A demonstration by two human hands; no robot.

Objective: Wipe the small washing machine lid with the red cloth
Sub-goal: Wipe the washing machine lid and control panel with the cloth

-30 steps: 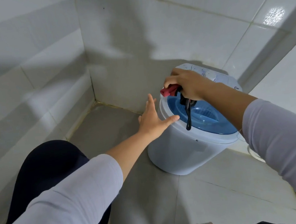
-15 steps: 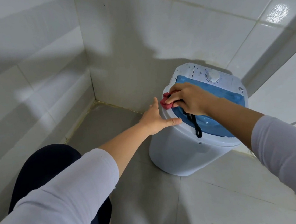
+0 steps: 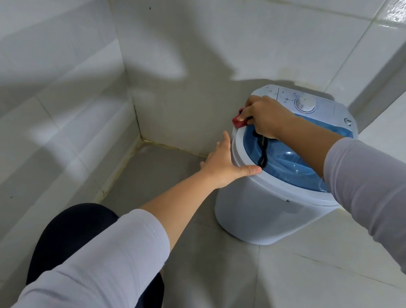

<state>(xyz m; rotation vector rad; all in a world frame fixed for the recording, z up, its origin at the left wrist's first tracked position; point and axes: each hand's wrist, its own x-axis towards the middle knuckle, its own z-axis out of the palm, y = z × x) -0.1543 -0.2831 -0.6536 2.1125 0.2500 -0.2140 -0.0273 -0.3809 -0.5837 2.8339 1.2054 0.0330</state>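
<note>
A small white washing machine point(image 3: 260, 213) stands on the floor near the tiled corner. Its lid point(image 3: 290, 164) is translucent blue inside a white rim. My right hand point(image 3: 267, 117) is shut on a red cloth point(image 3: 239, 122), pressing it on the lid's far left rim; only a corner of the cloth shows past my fingers. A black cord point(image 3: 263, 151) hangs from that hand across the lid. My left hand point(image 3: 223, 166) lies flat against the machine's left side, fingers spread, thumb on the rim.
A white control panel with a round dial point(image 3: 305, 104) sits behind the lid. Tiled walls point(image 3: 186, 55) close in behind and to the left. My dark-clothed knee point(image 3: 70, 233) is at lower left on the grey floor point(image 3: 298, 281).
My right hand with the cloth slid along the left rim toward the back, near the control panel. My left hand settled against the machine's side.
</note>
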